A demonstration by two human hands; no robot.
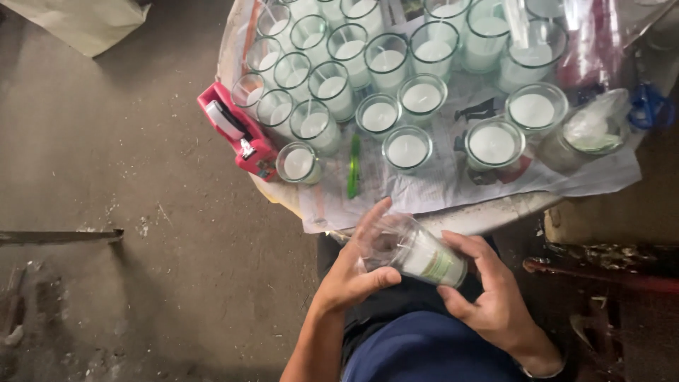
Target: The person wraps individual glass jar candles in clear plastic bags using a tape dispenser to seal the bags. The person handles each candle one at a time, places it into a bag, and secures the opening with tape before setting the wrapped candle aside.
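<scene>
In the head view, a glass candle jar [414, 252] is held on its side between both hands, just below the table [495, 212] edge and above the lap. The left hand [353, 272] is wrapped round the jar's open end, its fingers [371, 219] curled and clamped on the glass, thumb pressed across the front. The right hand [488, 290] is set against the jar's base end, where a pale label [435, 263] is seen; its fingers are spread but closed on the jar.

The table is covered with newspaper [438, 177], on which many candle jars [382, 117] filled with white wax are stood upright, close together in rows. A red tape dispenser [237, 134] is laid at the left edge, just beside the nearest jar. A green pen-like tool [353, 168] is laid between two front jars. A clear plastic bag [598, 127] is seen at the right, near something blue [647, 106], too blurred to tell. The floor [141, 212] is bare and dusty.
</scene>
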